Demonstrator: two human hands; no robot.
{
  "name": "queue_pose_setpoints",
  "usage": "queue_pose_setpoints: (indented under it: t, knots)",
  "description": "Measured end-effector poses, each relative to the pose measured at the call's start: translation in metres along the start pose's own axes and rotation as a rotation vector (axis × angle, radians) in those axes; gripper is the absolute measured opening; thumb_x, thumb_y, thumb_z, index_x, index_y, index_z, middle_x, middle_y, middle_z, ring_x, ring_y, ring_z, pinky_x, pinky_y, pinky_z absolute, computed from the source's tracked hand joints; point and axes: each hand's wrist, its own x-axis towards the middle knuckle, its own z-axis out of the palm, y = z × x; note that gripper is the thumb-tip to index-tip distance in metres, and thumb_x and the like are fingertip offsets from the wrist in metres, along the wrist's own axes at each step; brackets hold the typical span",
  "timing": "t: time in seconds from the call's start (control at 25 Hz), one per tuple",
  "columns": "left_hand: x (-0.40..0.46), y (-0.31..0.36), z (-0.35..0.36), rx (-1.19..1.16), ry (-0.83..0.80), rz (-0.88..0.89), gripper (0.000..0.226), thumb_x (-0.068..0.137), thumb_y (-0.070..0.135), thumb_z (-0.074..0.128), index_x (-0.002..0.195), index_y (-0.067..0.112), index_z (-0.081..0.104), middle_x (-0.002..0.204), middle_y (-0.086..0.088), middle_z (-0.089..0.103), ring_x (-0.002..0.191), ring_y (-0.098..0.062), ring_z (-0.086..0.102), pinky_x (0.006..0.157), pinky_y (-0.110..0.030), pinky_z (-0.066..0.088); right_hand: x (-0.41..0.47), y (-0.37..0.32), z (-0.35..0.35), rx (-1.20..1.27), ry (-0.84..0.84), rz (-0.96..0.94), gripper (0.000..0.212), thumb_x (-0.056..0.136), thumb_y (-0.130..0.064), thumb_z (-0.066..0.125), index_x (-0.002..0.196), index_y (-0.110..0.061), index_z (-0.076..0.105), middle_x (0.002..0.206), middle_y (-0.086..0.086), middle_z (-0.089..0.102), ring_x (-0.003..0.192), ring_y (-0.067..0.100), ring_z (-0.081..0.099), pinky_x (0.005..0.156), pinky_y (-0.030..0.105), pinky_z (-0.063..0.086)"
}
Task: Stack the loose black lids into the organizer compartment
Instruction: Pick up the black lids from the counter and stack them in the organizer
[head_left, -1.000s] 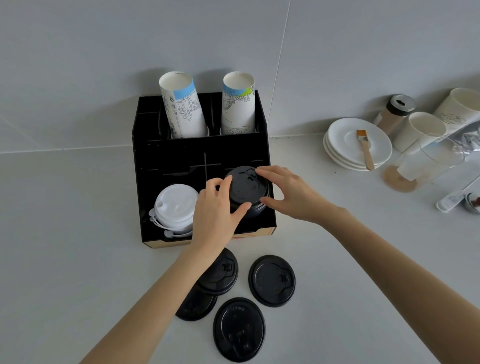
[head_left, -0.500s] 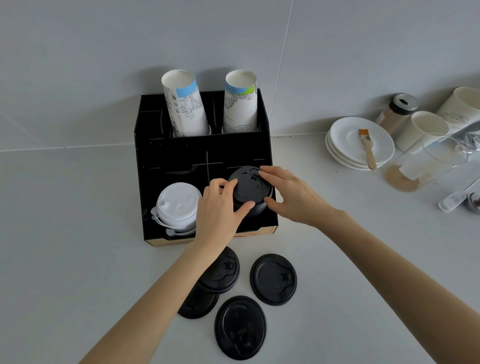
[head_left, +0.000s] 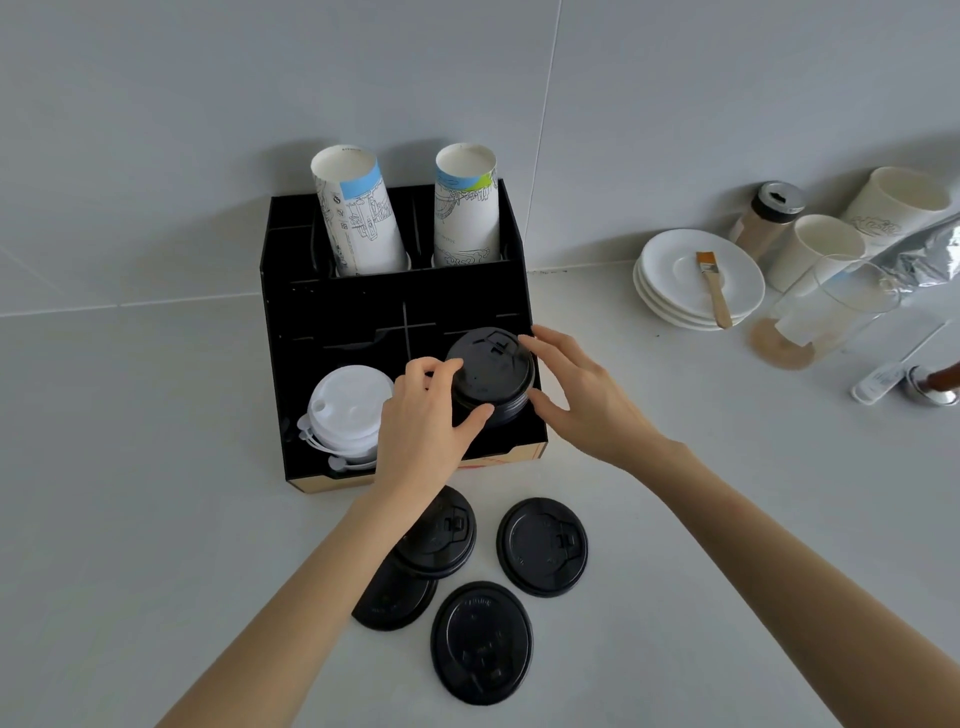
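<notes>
A black organizer (head_left: 291, 332) stands against the wall. Its front right compartment holds a stack of black lids (head_left: 491, 371). My left hand (head_left: 426, 426) grips the stack's left side between thumb and fingers. My right hand (head_left: 576, 395) touches its right side with fingers spread along the rim. Several loose black lids lie flat on the counter in front: one (head_left: 543, 545) at the right, one (head_left: 482, 643) nearest me, one (head_left: 441, 540) partly under my left forearm, one (head_left: 395, 603) beneath that.
White lids (head_left: 348, 408) fill the front left compartment. Two printed paper cup stacks (head_left: 358, 218) (head_left: 465, 208) stand in the back compartments. At the right are white saucers (head_left: 675, 296) with a brush (head_left: 714, 288), a shaker (head_left: 769, 218), cups and a glass.
Both hands stay on the stack of black lids with only slight finger shifts. The loose lids have not moved.
</notes>
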Motion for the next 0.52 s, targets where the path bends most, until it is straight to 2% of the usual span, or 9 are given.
queue_pose_setpoints:
  t: [0.12, 0.2, 0.28, 0.36, 0.44, 0.52]
  knots:
    - [-0.018, -0.006, 0.000, -0.054, 0.064, 0.067, 0.040, 0.079, 0.024, 0.065, 0.114, 0.009, 0.052, 0.109, -0.014, 0.055, 0.094, -0.029, 0.055, 0.075, -0.041, 0.047, -0.024, 0.005, -0.001, 0.041, 0.068, 0.022, 0.048, 0.088, -0.012, 0.050, 0.133, -0.016, 0.034, 0.140, 0.008, 0.038, 0.118, 0.025, 0.048, 0.097, 0.035, 0.040]
    - [-0.034, -0.010, 0.003, -0.131, 0.038, 0.129, 0.035, 0.080, 0.029, 0.060, 0.110, 0.012, 0.054, 0.102, -0.009, 0.057, 0.090, -0.021, 0.056, 0.076, -0.038, 0.050, -0.045, 0.011, 0.004, 0.051, 0.059, 0.051, 0.050, 0.087, -0.014, 0.053, 0.133, -0.017, 0.033, 0.139, 0.007, 0.040, 0.114, 0.025, 0.050, 0.098, 0.036, 0.043]
    - [-0.049, -0.012, 0.010, -0.161, -0.062, 0.162, 0.037, 0.081, 0.034, 0.055, 0.112, 0.014, 0.053, 0.105, -0.005, 0.058, 0.094, -0.016, 0.056, 0.082, -0.038, 0.052, -0.065, 0.018, 0.012, 0.071, 0.008, 0.093, 0.055, 0.086, -0.018, 0.056, 0.134, -0.019, 0.031, 0.140, 0.005, 0.038, 0.119, 0.022, 0.048, 0.099, 0.029, 0.038]
    - [-0.063, -0.009, 0.019, -0.123, -0.194, 0.174, 0.043, 0.081, 0.031, 0.060, 0.119, 0.015, 0.048, 0.117, -0.005, 0.055, 0.107, -0.019, 0.053, 0.094, -0.040, 0.046, -0.083, 0.024, 0.024, 0.092, -0.095, 0.130, 0.064, 0.083, -0.024, 0.060, 0.137, -0.022, 0.025, 0.143, 0.003, 0.033, 0.127, 0.019, 0.040, 0.102, 0.025, 0.031]
    - [-0.074, -0.004, 0.028, -0.029, -0.376, 0.182, 0.057, 0.083, 0.038, 0.057, 0.131, 0.016, 0.034, 0.135, -0.002, 0.041, 0.125, -0.019, 0.039, 0.106, -0.037, 0.030, -0.098, 0.027, 0.035, 0.075, -0.231, 0.157, 0.075, 0.081, -0.032, 0.062, 0.139, -0.025, 0.016, 0.147, 0.002, 0.024, 0.133, 0.019, 0.031, 0.108, 0.028, 0.028]
    - [-0.081, 0.001, 0.037, 0.122, -0.531, 0.204, 0.067, 0.084, 0.044, 0.052, 0.137, 0.017, 0.019, 0.145, 0.000, 0.027, 0.134, -0.017, 0.025, 0.112, -0.035, 0.017, -0.111, 0.030, 0.045, 0.029, -0.343, 0.165, 0.083, 0.078, -0.037, 0.064, 0.140, -0.026, 0.009, 0.149, 0.003, 0.018, 0.136, 0.019, 0.023, 0.114, 0.032, 0.024]
